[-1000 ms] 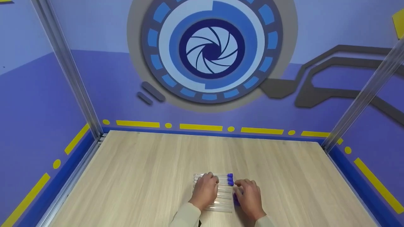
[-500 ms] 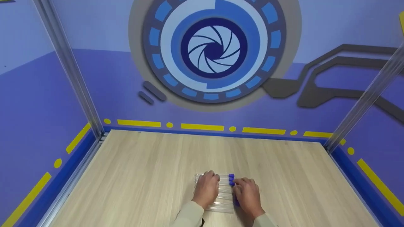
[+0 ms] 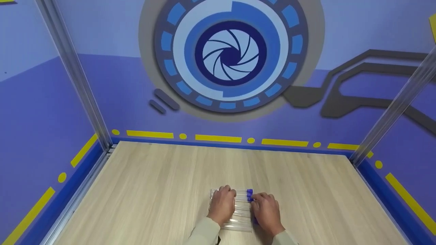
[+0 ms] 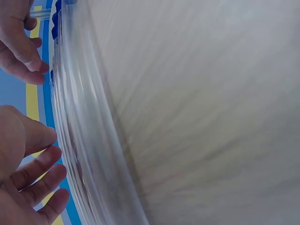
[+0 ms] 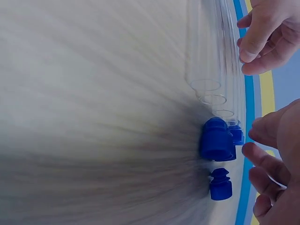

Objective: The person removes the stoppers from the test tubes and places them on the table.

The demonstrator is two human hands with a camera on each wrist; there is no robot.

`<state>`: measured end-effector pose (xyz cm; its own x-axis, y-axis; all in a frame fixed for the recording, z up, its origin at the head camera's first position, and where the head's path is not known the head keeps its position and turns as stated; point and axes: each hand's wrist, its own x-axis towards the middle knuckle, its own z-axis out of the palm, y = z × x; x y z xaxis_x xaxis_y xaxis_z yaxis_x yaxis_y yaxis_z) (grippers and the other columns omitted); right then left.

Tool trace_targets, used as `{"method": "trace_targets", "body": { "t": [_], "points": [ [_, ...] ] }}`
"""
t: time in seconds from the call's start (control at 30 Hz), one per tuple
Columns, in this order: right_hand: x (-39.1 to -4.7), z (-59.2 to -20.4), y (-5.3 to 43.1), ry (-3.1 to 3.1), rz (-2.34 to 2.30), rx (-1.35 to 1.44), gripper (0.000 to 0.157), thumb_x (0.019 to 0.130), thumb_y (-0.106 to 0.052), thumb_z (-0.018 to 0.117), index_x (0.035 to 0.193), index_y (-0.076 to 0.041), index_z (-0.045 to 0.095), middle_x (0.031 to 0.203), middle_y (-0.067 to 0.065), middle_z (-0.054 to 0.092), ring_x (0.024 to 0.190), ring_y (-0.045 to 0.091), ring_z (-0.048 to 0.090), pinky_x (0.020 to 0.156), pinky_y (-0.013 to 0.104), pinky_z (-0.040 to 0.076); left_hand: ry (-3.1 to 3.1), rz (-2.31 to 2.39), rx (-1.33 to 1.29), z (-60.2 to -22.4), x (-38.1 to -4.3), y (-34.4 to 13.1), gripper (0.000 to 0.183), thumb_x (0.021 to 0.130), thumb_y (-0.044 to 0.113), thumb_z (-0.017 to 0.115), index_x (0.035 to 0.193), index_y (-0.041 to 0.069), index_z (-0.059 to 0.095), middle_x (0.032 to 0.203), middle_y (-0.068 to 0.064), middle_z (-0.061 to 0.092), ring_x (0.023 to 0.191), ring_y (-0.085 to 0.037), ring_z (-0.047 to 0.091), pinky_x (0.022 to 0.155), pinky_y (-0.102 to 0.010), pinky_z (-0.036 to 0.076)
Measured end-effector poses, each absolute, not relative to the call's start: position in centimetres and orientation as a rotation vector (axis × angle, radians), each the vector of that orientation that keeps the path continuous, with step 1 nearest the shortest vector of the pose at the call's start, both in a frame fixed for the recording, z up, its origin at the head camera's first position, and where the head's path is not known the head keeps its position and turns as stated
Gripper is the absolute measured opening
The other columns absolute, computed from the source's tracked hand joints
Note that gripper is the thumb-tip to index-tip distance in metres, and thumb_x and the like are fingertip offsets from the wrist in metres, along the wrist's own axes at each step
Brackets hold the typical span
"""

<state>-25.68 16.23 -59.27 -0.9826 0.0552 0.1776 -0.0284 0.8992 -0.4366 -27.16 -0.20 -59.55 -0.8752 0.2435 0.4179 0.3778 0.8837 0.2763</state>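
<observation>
Clear test tubes (image 3: pixel 242 215) lie side by side on the table, their open ends to the right. At the far end of the row, several carry blue caps (image 3: pixel 250 195). My left hand (image 3: pixel 222 205) lies over the row, its thumb and fingers bent round a far tube; the exact grip is partly hidden. My right hand (image 3: pixel 267 211) is at the capped ends, thumb and forefinger pinching a blue cap. In the right wrist view, loose blue caps (image 5: pixel 221 184) lie beside the nearer open tubes (image 5: pixel 206 56), under the right hand.
The wooden table (image 3: pixel 153 190) extends round the row of tubes. A blue patterned wall (image 3: pixel 218 126) stands behind it, with side walls and metal posts (image 3: pixel 76 75) at the back corners.
My right hand has moved slightly left, bringing its fingertips from just beside the far blue caps onto them. My left hand stays on the tubes with little change.
</observation>
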Motion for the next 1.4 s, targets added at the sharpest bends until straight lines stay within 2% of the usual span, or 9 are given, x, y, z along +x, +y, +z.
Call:
{"method": "trace_targets", "body": {
  "t": [0.23,0.5,0.8,1.1,1.4],
  "points": [
    [-25.79,-59.44,16.01,-2.898,0.657,-0.037,0.015,0.088,-0.015,0.065,0.102,-0.016,0.07,0.112,0.002,0.067,0.101,0.02,0.056,0.084,0.042,0.043,-2.667,-0.47,-0.457,-59.63,-27.2,-0.22,0.005,0.082,0.011,0.067,0.084,0.015,0.07,0.08,0.001,0.058,0.076,-0.017,0.055,0.066,-0.032,0.04],
    [-26.0,-59.23,15.91,-2.934,0.679,-0.08,0.022,0.09,-0.011,0.064,0.111,-0.014,0.068,0.111,0.001,0.067,0.101,0.018,0.054,0.085,0.04,0.041,-2.69,-0.49,-0.453,-59.73,-27.25,-0.11,0.006,0.08,0.011,0.069,0.084,0.015,0.07,0.08,0.001,0.058,0.078,-0.017,0.055,0.068,-0.032,0.04],
    [-26.14,-59.39,15.83,-2.954,0.59,-0.054,0.017,0.092,-0.012,0.062,0.105,-0.015,0.072,0.102,0.0,0.066,0.095,0.017,0.054,0.08,0.038,0.04,-2.648,-0.463,-0.465,-59.79,-27.28,-0.05,0.004,0.078,0.011,0.07,0.078,0.016,0.069,0.074,0.002,0.055,0.072,-0.017,0.054,0.062,-0.031,0.037],
    [-25.86,-59.62,16.03,-2.944,0.518,-0.014,0.016,0.087,-0.012,0.068,0.1,-0.016,0.074,0.099,0.0,0.066,0.092,0.018,0.054,0.077,0.039,0.041,-2.688,-0.48,-0.485,-59.83,-27.1,-0.22,0.008,0.073,0.013,0.075,0.077,0.016,0.068,0.075,0.002,0.057,0.073,-0.018,0.054,0.064,-0.031,0.036],
    [-25.82,-59.91,16.05,-2.95,0.495,-0.013,0.017,0.086,-0.011,0.069,0.101,-0.016,0.072,0.103,0.001,0.066,0.093,0.017,0.054,0.076,0.037,0.04,-2.7,-0.484,-0.493,-59.75,-26.87,-0.26,0.008,0.075,0.015,0.075,0.078,0.015,0.068,0.076,0.002,0.057,0.075,-0.018,0.055,0.066,-0.032,0.037]
  ]
}}
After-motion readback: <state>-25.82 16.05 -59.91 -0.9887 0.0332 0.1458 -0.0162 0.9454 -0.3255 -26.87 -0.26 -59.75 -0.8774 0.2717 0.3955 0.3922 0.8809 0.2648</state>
